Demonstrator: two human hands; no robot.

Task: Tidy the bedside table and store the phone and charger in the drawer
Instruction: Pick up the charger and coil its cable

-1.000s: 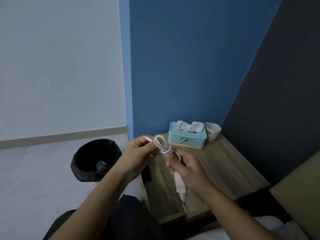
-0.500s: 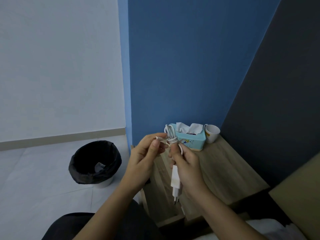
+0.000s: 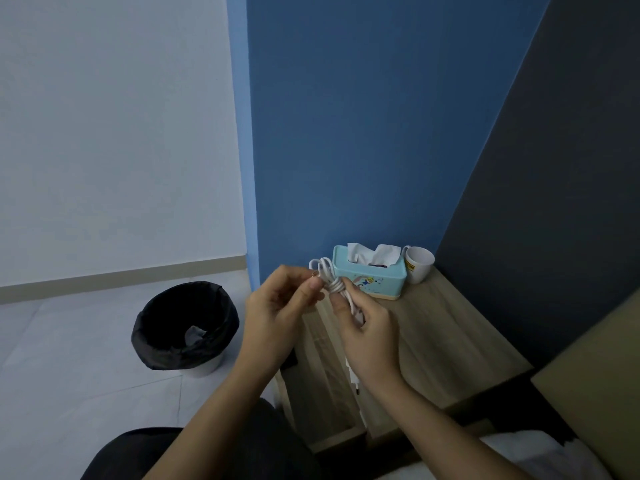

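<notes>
Both hands hold a white charger above the wooden bedside table [image 3: 450,341]. My right hand [image 3: 367,337] grips the coiled white cable [image 3: 329,275] at its wrapped middle, and the plug block [image 3: 354,375] hangs below that palm, mostly hidden. My left hand [image 3: 280,310] pinches the cable's small metal connector end [image 3: 314,273] between thumb and forefinger, right beside the coil. The drawer [image 3: 322,393] stands pulled out under my hands; its inside is largely hidden by them. A dark object at the drawer's left edge [image 3: 290,362] is too hidden to identify.
A teal tissue box [image 3: 369,277] and a white mug [image 3: 419,265] stand at the back of the table against the blue wall. A bin with a black liner [image 3: 185,327] sits on the tiled floor to the left. A headboard edge [image 3: 595,393] rises at right.
The coil has been wrapped tighter and raised a little toward the tissue box. My left hand has shifted to pinch the connector end next to the coil.
</notes>
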